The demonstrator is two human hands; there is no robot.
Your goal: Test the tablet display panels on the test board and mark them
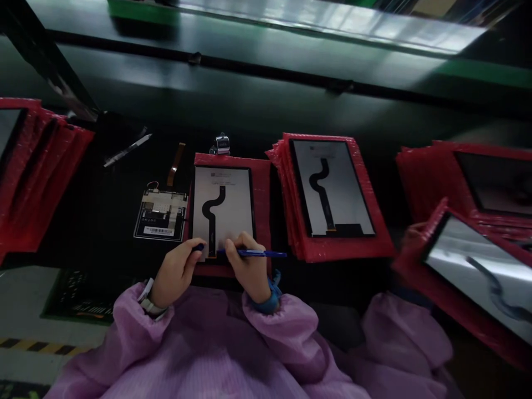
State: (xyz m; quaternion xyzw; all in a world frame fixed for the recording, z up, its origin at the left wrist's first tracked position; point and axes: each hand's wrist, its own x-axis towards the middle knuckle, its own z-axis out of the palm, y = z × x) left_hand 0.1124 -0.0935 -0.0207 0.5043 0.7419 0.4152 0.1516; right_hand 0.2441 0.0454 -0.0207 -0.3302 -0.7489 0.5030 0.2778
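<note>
A display panel (235, 221) with a black S-shaped flex cable (211, 221) lies face down on a red bubble bag (261, 194) in front of me. My right hand (249, 260) is closed around a blue pen (266, 254), over the panel's lower part. The pen lies nearly level, pointing left toward the cable's lower end. At the panel's lower left corner, my left hand (177, 271) pinches a small dark blue pen cap (198, 247). Left of the panel is a circuit assembly (162, 213) with a white label and an orange flex strip (176, 163).
A stack of red bags (349, 252) with a panel on top (336, 188) stands at right. More red bags (45, 183) are at far left. A numbered metal stamp (222, 144) and a white pen (128, 150) lie behind. A co-worker's hand (413, 238) holds another bagged panel (477, 277).
</note>
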